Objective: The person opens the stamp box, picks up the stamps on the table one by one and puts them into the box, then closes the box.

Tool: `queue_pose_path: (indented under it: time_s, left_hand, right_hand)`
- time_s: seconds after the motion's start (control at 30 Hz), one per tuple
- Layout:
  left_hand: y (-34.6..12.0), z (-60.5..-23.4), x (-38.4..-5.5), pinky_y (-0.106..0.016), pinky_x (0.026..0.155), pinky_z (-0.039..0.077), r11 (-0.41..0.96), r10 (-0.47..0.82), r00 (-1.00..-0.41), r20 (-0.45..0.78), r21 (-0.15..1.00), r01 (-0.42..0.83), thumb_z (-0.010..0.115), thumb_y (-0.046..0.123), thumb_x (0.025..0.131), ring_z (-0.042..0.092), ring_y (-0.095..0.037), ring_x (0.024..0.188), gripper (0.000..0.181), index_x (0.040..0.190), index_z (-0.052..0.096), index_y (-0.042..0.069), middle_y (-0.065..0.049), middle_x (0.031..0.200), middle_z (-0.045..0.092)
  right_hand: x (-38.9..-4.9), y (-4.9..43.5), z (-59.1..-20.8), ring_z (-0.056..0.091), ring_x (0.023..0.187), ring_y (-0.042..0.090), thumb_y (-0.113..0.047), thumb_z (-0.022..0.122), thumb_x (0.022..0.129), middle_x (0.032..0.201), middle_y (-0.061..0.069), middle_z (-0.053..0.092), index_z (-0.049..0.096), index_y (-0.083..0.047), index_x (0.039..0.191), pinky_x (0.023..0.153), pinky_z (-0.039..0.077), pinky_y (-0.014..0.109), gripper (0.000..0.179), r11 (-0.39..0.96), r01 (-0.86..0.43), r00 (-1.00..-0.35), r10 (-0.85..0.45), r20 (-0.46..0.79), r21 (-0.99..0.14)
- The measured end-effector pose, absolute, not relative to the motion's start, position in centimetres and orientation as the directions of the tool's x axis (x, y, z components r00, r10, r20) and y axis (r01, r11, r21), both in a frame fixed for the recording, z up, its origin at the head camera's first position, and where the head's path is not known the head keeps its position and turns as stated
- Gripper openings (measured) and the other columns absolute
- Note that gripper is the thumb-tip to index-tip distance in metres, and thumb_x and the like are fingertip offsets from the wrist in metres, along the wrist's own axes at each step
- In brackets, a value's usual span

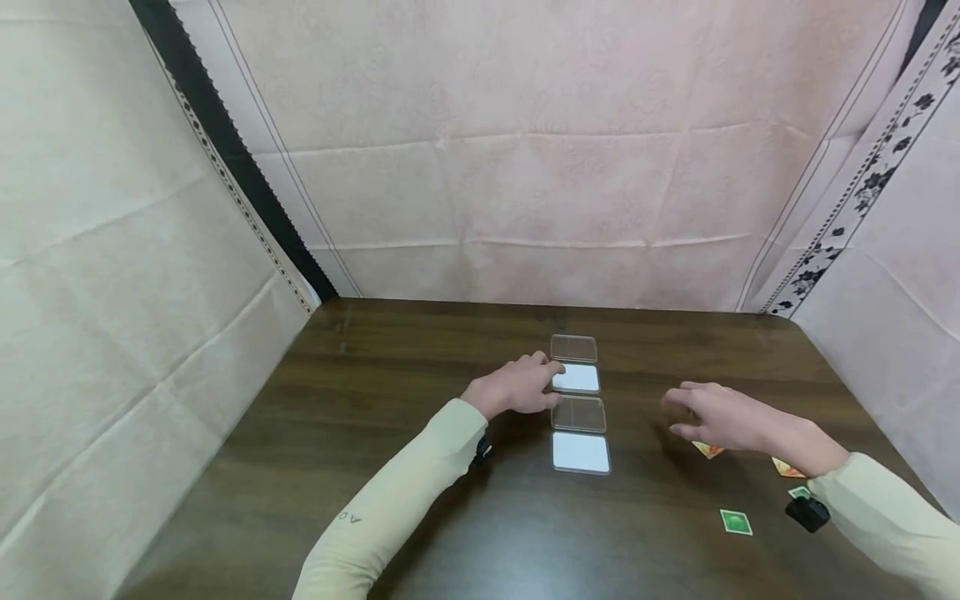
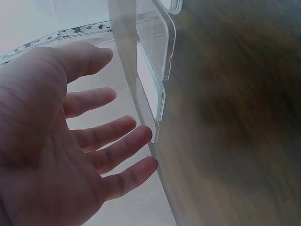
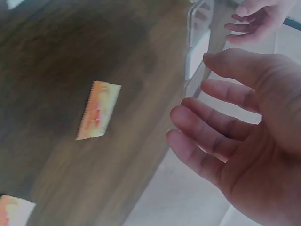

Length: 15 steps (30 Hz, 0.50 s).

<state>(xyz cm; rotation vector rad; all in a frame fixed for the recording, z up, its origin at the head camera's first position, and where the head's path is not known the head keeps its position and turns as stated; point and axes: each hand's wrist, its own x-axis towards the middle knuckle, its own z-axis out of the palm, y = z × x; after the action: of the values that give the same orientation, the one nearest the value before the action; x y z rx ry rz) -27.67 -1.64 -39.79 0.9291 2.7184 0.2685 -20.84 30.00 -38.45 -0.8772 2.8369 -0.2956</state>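
Two flat clear plastic cases lie opened out in a column, with white inner faces. The far case (image 1: 581,380) has its clear lid (image 1: 573,348) behind it; the near case (image 1: 581,454) has its lid (image 1: 578,414) likewise. My left hand (image 1: 519,385) hovers at the left edge of the far case, fingers spread and holding nothing; whether a fingertip touches is unclear. To the right, my right hand (image 1: 720,417) is above the table, fingers loosely bent and empty. Below it lies an orange-and-cream stamp-like piece (image 3: 99,110) with serrated edges; a similar orange piece (image 3: 14,212) lies apart.
Nearer the front right lie a green stamp-like piece (image 1: 736,522) and another green piece (image 1: 799,492), partly hidden by the right wrist's black device (image 1: 808,514). The dark wooden table (image 1: 420,350) ends at pale cloth hangings (image 1: 525,192) behind and at both sides.
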Motion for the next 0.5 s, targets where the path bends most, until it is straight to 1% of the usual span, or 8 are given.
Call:
queue_pose_path:
  time_s: [0.13, 0.23, 0.5]
  left_hand:
    - [-1.7, -40.3, -27.3, -0.036, 0.100, 0.046, 0.774, 0.626, -0.761, -0.168, 0.250, 0.582, 0.052, 0.042, 0.100, 0.049, -0.019, 0.121, 0.051, 0.146, 0.043, 0.022, -0.007, 0.142, 0.046]
    - [-2.0, -40.8, -27.0, -0.036, 0.100, 0.046, 0.768, 0.633, -0.756, -0.165, 0.258, 0.587, 0.052, 0.043, 0.100, 0.048, -0.018, 0.122, 0.052, 0.147, 0.043, 0.022, -0.006, 0.142, 0.046]
    - [-3.1, -41.1, -25.4, -0.038, 0.103, 0.046, 0.761, 0.633, -0.759, -0.151, 0.299, 0.575, 0.054, 0.042, 0.099, 0.049, -0.019, 0.123, 0.054, 0.147, 0.044, 0.020, -0.007, 0.142, 0.047]
  right_hand:
    - [-20.6, 30.8, -39.3, 0.046, 0.067, -0.002, -0.020, 0.071, 0.089, 0.087, -0.006, 0.058, 0.065, -0.009, 0.108, 0.059, 0.043, 0.022, 0.022, 0.785, -0.539, -0.804, -0.587, -0.090, -0.305]
    - [-20.2, 31.4, -39.9, 0.044, 0.065, -0.003, -0.019, 0.071, 0.089, 0.079, -0.011, 0.052, 0.065, -0.011, 0.103, 0.057, 0.040, 0.021, 0.017, 0.763, -0.556, -0.790, -0.608, -0.077, -0.330]
    - [-18.8, 33.2, -40.7, 0.045, 0.065, -0.007, -0.019, 0.071, 0.088, 0.074, -0.018, 0.052, 0.064, -0.014, 0.096, 0.057, 0.042, 0.020, 0.012, 0.733, -0.573, -0.773, -0.632, -0.056, -0.368]
